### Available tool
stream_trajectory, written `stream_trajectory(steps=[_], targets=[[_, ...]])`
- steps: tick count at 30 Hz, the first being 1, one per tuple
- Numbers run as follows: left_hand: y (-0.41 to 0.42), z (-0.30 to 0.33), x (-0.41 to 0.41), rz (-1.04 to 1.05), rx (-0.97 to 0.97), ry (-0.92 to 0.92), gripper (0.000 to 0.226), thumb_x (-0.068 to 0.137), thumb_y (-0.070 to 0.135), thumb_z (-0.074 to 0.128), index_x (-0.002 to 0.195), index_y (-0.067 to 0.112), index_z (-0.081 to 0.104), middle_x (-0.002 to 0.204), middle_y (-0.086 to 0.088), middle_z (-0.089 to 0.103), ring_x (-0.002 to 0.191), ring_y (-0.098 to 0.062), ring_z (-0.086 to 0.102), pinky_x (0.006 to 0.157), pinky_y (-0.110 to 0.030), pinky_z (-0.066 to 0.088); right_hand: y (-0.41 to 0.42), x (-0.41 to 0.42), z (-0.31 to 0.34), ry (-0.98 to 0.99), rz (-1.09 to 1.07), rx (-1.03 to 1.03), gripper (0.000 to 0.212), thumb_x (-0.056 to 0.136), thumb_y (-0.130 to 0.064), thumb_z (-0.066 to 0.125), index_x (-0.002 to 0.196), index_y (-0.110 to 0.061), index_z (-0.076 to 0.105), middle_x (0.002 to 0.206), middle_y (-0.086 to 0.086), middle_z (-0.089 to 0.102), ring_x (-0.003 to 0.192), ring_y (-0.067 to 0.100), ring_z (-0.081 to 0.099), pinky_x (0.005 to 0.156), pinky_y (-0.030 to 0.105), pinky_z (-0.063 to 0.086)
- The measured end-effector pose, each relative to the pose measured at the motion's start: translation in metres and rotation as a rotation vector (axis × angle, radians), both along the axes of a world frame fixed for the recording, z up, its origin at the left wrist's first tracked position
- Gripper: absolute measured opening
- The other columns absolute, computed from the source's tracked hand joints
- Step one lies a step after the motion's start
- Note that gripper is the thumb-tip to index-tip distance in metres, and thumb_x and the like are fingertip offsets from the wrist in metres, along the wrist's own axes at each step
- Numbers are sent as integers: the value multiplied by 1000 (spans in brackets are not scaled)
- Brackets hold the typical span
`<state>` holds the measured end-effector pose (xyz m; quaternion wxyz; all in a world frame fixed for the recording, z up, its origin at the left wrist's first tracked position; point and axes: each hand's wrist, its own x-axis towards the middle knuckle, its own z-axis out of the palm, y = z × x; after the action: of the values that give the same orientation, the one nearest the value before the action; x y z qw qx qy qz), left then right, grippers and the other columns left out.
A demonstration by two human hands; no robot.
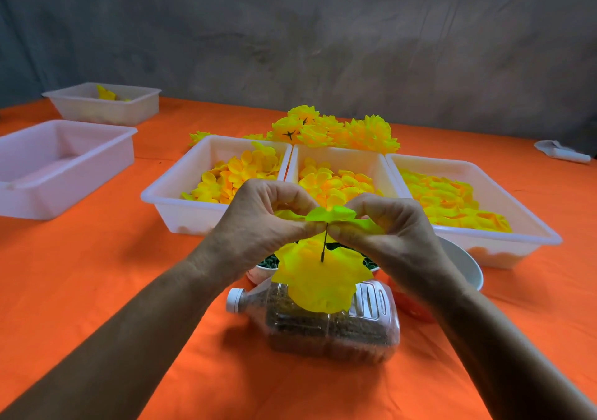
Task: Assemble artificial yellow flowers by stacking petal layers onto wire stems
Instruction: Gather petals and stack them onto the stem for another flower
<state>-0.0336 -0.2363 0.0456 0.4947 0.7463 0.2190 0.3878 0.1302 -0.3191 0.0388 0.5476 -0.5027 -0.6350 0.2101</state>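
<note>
orange tablecloth (97, 290) everywhere, petal trays (168, 200) at the back. left hand (258, 222) and right hand (387, 229) both pinch a petal layer (329, 214) threaded on the wire stem (324, 245), with a bigger layer (323, 277) hanging lower down. uneven pushing could tear the centre hole or bend the wire.

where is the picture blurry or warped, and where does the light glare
Head view: wide-angle bending curves the table edge and trays; the left hand, right hand and petal layer are slightly motion-soft; the bottle looks smeared; the yellow petals glow near overexposure; soft shadows under the forearms.
</note>
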Motion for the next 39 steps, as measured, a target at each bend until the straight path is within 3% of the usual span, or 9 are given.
stream_trajectory(steps=[2, 5, 9, 12, 15, 18, 23, 33, 39], targets=[[0, -3, 0, 23, 114, -17, 12, 65, 18, 80, 66, 21, 69, 64, 4, 65, 63, -7, 59, 62, -24, 50, -1, -1, 1, -96, -48, 73, 7, 73, -4, 76, 73, 0, 71, 70, 8, 64, 64, 9, 58, 58, 23, 46], [-1, -9, 1, 93, 375, -53, 15, 71, 12, 78, 67, 19, 66, 72, -6, 64, 70, -21, 59, 67, -36, 48, -1, -2, 0, -348, -180, 278, 9, 71, -9, 79, 69, -6, 71, 73, 5, 65, 66, 17, 61, 59, 34, 48], [0, -17, 3, 219, 799, -5, 6, 70, 7, 74, 66, 4, 69, 74, -4, 66, 73, -18, 57, 72, -35, 45, -2, -1, -4, -722, -321, 516, 9, 73, -14, 76, 69, -6, 73, 73, 6, 66, 69, 26, 62, 67, 39, 44], [3, -21, 4, 300, 995, 0, 12, 75, 7, 73, 64, 3, 70, 73, -5, 66, 75, -19, 53, 78, -30, 37, -4, 0, -6, -863, -352, 612, 7, 78, -12, 74, 72, -8, 74, 75, 6, 66, 73, 27, 63, 71, 40, 42], [8, -26, 4, 292, 1101, -13, 28, 89, 12, 57, 65, 4, 69, 74, -5, 66, 76, -23, 53, 79, -34, 40, -3, 2, -9, -967, -357, 644, 9, 81, -13, 71, 73, -9, 74, 76, 6, 66, 75, 28, 65, 74, 40, 43], [9, -31, 4, 277, 1122, 18, 20, 85, 6, 62, 66, 6, 69, 75, -4, 67, 74, -25, 57, 78, -37, 42, -4, 3, -14, -950, -337, 600, 9, 82, -14, 71, 75, -10, 74, 77, 5, 67, 76, 28, 65, 72, 42, 44], [10, -28, 2, 266, 965, 73, 4, 72, 8, 74, 71, 6, 72, 78, -4, 69, 79, -18, 56, 80, -33, 40, -4, 2, -14, -892, -346, 566, 13, 84, -16, 67, 76, -11, 74, 78, 4, 67, 74, 27, 64, 73, 39, 42], [13, -27, -10, 208, 825, 100, 12, 72, 15, 74, 76, 3, 74, 81, -7, 70, 77, -23, 63, 75, -47, 48, -7, 7, -17, -853, -315, 494, 14, 85, -19, 66, 81, -9, 74, 82, 4, 68, 77, 26, 63, 73, 37, 41], [10, -27, -10, 231, 852, 90, 11, 73, 14, 74, 75, 3, 74, 80, -7, 70, 76, -22, 60, 76, -42, 46, -13, 10, -17, -844, -330, 460, 18, 82, -23, 63, 85, -10, 74, 85, 6, 68, 81, 27, 63, 73, 38, 42]])
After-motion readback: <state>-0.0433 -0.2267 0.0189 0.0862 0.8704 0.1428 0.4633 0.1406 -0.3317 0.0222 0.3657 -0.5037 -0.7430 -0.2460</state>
